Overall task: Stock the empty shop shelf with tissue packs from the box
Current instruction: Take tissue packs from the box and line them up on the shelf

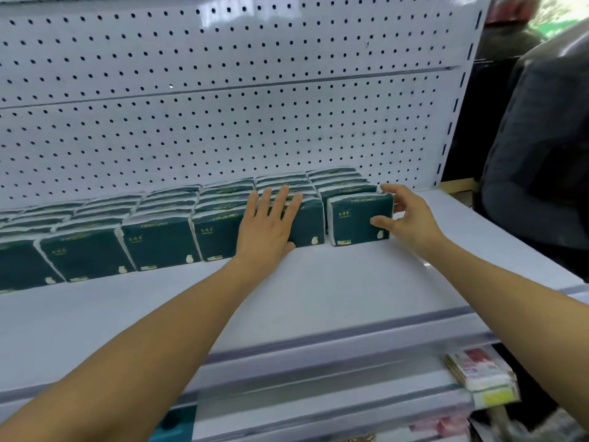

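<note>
Along the shelf (318, 282) runs a row of dark green tissue packs (159, 240), stacked against its back edge from the far left. Left hand (267, 224) lies flat, fingers straight, pressing on the front of the row. Right hand (404, 215) curls thumb and fingers round the end pack (360, 218), nearest the shelf's right edge. Risk here: that end pack stands slightly apart, so a hard shove could tip it or skew its neighbours.

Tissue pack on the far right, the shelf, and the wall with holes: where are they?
rightmost tissue pack (357, 220), head view, on its green front face.
shelf (318, 282), head view, on bare white board in front of the packs.
pegboard wall (223, 122), head view, on its middle panel.
</note>
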{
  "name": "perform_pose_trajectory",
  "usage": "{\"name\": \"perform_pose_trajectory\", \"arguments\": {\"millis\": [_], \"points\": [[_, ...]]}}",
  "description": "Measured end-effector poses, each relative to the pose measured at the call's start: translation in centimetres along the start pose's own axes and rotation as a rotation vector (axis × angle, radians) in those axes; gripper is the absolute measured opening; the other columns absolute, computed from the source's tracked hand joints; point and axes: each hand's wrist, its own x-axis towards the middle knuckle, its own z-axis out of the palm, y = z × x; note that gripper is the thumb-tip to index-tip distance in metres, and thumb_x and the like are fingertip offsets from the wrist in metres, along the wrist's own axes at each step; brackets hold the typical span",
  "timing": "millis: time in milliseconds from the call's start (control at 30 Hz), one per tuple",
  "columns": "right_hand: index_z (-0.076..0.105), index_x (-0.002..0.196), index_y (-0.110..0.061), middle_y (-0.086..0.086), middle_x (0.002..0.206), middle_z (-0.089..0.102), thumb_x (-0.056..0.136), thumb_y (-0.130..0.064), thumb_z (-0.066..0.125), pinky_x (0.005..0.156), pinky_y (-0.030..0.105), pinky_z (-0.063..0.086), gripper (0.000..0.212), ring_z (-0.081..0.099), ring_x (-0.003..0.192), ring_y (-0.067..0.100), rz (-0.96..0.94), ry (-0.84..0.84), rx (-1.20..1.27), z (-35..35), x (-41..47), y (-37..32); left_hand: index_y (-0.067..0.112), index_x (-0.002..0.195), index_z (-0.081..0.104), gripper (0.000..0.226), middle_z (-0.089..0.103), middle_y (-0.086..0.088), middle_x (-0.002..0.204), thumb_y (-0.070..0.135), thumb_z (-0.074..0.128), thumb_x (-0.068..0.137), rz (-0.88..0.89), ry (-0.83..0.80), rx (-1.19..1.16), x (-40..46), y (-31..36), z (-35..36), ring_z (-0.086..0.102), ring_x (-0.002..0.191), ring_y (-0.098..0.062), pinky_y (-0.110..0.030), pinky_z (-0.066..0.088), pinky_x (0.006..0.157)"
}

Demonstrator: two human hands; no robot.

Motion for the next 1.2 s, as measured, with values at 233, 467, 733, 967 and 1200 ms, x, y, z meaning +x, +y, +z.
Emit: {"name": "perform_pose_trajectory", "arguments": {"millis": [233, 467, 733, 967, 1200], "points": [[0.039, 0.144, -0.027, -0.003, 0.138, 0.052, 0.087, -0.014, 0.070, 0.073, 0.010, 0.045, 0.066, 0.049, 0.119, 0.013, 0.030, 0.030, -0.005, 1.8, 0.5, -0.4, 0.022, 0.155, -0.007, 0.088, 0.006, -0.005, 0.164, 0.050, 0.051, 0.096, -0.024, 0.031, -0.031, 0.1, 0.3, 0.4, 0.009, 0.150, -0.031, -0.051, 0.003, 0.122], [0.026, 0.152, -0.023, 0.000, 0.149, 0.042, 0.091, -0.012, 0.065, 0.103, 0.033, 0.042, 0.073, 0.042, 0.133, 0.021, 0.087, 0.002, -0.058, 2.4, 0.3, -1.3, 0.022, 0.155, -0.005, 0.087, 0.008, -0.005, 0.164, 0.048, 0.051, 0.095, -0.014, 0.044, -0.033, 0.1, 0.2, 0.5, 0.012, 0.149, -0.031, -0.052, 0.003, 0.121], [0.008, 0.155, -0.021, 0.004, 0.163, 0.007, 0.092, -0.031, 0.064, 0.120, 0.042, 0.010, 0.085, 0.002, 0.149, 0.021, 0.042, 0.052, -0.311, 2.7, -2.8, -4.3, 0.021, 0.155, -0.011, 0.096, -0.005, -0.007, 0.165, 0.059, 0.050, 0.092, -0.106, 0.070, -0.104, -2.2, 0.1, -1.5, -0.012, 0.151, -0.030, -0.057, -0.007, 0.119], [0.038, 0.147, -0.023, 0.007, 0.161, 0.017, 0.092, -0.035, 0.062, 0.118, 0.054, 0.014, 0.062, 0.011, 0.148, 0.028, -0.391, 0.149, -0.514, 6.6, -11.6, -9.8, 0.016, 0.155, 0.023, 0.082, 0.032, -0.008, 0.158, 0.068, 0.028, 0.091, -0.197, 0.302, -0.205, -12.4, -3.7, -2.9, 0.025, 0.148, -0.027, -0.057, 0.010, 0.119], [0.044, 0.142, -0.016, 0.007, 0.146, 0.044, 0.092, -0.035, 0.055, 0.105, 0.047, 0.038, 0.055, 0.045, 0.130, 0.028, -0.570, 0.067, -0.400, 14.7, -23.3, -17.2, 0.017, 0.145, 0.039, 0.073, 0.057, -0.004, 0.134, 0.064, 0.038, 0.090, -0.305, 0.286, -0.286, -28.0, -11.5, -4.9, 0.053, 0.124, -0.025, -0.053, 0.036, 0.110]]}}
